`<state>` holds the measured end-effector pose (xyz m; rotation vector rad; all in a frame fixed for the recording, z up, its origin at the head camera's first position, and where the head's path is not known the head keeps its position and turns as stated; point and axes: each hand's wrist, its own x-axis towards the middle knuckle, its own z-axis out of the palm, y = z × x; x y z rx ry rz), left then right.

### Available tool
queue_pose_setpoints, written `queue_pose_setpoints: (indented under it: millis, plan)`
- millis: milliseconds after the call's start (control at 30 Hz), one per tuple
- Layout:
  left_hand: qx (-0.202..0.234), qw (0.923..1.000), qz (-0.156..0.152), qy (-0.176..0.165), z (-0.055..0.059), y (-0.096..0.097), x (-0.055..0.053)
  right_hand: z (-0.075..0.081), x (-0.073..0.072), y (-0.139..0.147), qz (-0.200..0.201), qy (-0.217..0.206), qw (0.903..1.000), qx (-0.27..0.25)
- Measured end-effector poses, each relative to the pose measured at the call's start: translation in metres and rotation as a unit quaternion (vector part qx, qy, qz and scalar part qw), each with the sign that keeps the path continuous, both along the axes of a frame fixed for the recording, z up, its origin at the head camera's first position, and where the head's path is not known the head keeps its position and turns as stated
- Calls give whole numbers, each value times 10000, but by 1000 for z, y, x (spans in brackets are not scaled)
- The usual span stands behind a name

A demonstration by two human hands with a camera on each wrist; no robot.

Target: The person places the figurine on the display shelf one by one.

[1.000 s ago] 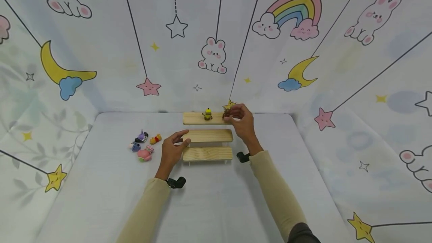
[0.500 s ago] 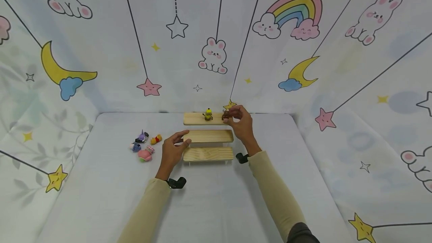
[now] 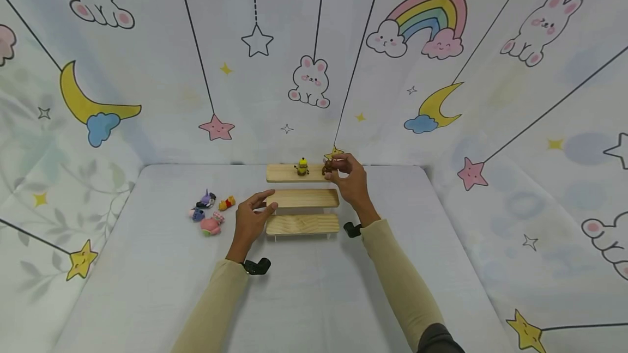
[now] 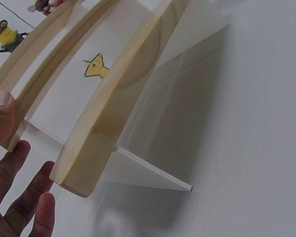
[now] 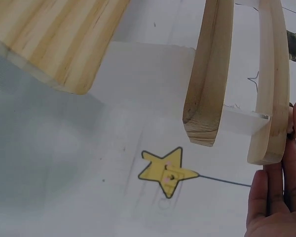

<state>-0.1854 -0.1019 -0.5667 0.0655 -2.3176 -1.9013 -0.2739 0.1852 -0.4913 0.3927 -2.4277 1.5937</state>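
A three-tier wooden display shelf [image 3: 302, 225] on clear supports stands at the back of the table. My left hand [image 3: 250, 219] holds the left end of its middle board [image 3: 306, 198], thumb [image 4: 2, 116] on the board and fingers beneath it. At the right end of the top board [image 3: 282, 173], my right hand [image 3: 352, 178] pinches a small brown figurine [image 3: 327, 166] close over the wood. Much of that figurine is hidden by my fingers in the right wrist view. A yellow Minion figurine [image 3: 302, 167] stands upright on the same board, left of the brown one.
Several small figurines lie on the white tabletop left of the shelf: a purple-and-black one [image 3: 206, 199], a Winnie-the-Pooh [image 3: 227, 203], a blue-grey one [image 3: 197, 214] and a pink one [image 3: 211, 226]. A cartoon-printed backdrop [image 3: 265, 97] rises right behind the top board.
My right hand has shifted very slightly left with the brown figurine, which sits a touch lower at the top board. My left hand stays at the middle board.
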Motion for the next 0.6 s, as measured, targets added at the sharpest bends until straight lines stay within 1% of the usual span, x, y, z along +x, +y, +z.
queue_pose_setpoints:
  millis: [300, 600]
  plan:
    - [-98, 9999, 42, 9, -2, 1, 0, 2, 3, 6, -101, 39, 9999, 52]
    - [-141, 9999, 20, 15, 0, 1, 0, 10, 6, 31, -404, 153, 9990, 91]
